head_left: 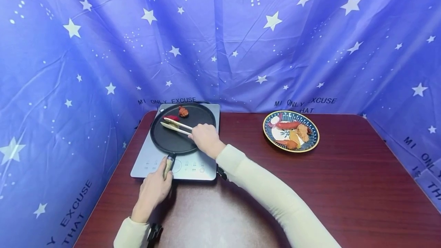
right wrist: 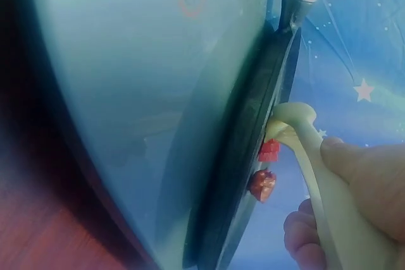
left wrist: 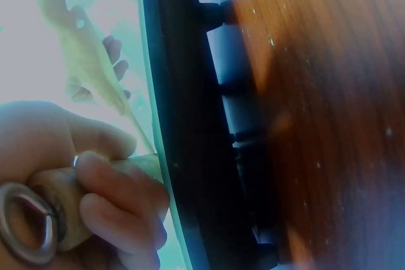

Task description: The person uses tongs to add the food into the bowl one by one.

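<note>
My left hand grips the wooden-looking handle of a flat black frying pan. In the left wrist view its fingers curl round the handle, with a metal ring at the end. My right hand holds pale tongs, their tips low over the pan. A small yellowish piece shows between the tong arms; whether it is pinched I cannot tell. Close by in the pan lie a red piece and a reddish-brown piece of food.
Under the pan is a silver induction cooktop on the dark red wooden table. To the right stands a blue patterned plate with a sausage, a breaded piece and other food. Purple star-printed curtains enclose the table's back and sides.
</note>
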A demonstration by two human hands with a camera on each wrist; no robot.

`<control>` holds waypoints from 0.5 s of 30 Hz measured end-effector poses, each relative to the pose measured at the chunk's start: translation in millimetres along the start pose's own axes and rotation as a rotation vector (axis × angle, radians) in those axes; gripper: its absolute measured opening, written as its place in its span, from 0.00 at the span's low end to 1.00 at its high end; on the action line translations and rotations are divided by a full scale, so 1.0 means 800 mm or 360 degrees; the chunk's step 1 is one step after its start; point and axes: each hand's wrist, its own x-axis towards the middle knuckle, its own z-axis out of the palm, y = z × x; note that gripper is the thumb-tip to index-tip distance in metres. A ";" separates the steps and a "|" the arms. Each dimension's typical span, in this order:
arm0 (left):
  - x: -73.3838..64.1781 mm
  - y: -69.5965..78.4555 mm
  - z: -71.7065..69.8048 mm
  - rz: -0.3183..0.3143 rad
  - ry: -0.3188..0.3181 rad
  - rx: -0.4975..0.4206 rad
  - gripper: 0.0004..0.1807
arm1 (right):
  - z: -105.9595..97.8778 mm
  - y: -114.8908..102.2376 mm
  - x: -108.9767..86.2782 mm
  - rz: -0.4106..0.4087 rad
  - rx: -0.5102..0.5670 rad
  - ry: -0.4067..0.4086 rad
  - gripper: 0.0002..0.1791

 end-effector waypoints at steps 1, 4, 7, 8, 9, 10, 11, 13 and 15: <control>0.000 0.000 0.000 0.0001 0.0002 0.0000 0.31 | 0.000 0.000 0.000 0.0017 0.0016 -0.0010 0.20; 0.000 0.000 0.000 0.0001 0.0003 -0.0006 0.31 | 0.000 0.000 0.001 0.0065 0.0065 -0.0057 0.21; 0.000 0.000 -0.001 0.0001 0.0006 -0.0010 0.31 | 0.002 0.000 0.001 0.0099 0.0099 -0.0099 0.23; -0.001 0.000 -0.001 0.0002 0.0006 -0.0011 0.31 | 0.002 0.000 0.001 0.0105 0.0106 -0.0105 0.23; -0.001 0.000 -0.001 0.0002 0.0008 -0.0013 0.31 | 0.002 -0.001 0.001 0.0111 0.0113 -0.0107 0.23; -0.001 0.000 -0.001 0.0003 0.0009 -0.0014 0.31 | 0.002 -0.001 0.001 0.0115 0.0116 -0.0108 0.23; -0.001 0.000 -0.001 0.0004 0.0009 -0.0016 0.31 | 0.002 -0.001 0.001 0.0117 0.0116 -0.0110 0.23; 0.000 0.000 -0.001 0.0004 0.0005 -0.0016 0.31 | 0.002 -0.001 0.000 0.0121 0.0114 -0.0121 0.24; 0.000 0.000 -0.001 0.0003 0.0000 -0.0014 0.31 | 0.002 -0.001 -0.001 0.0123 0.0117 -0.0138 0.24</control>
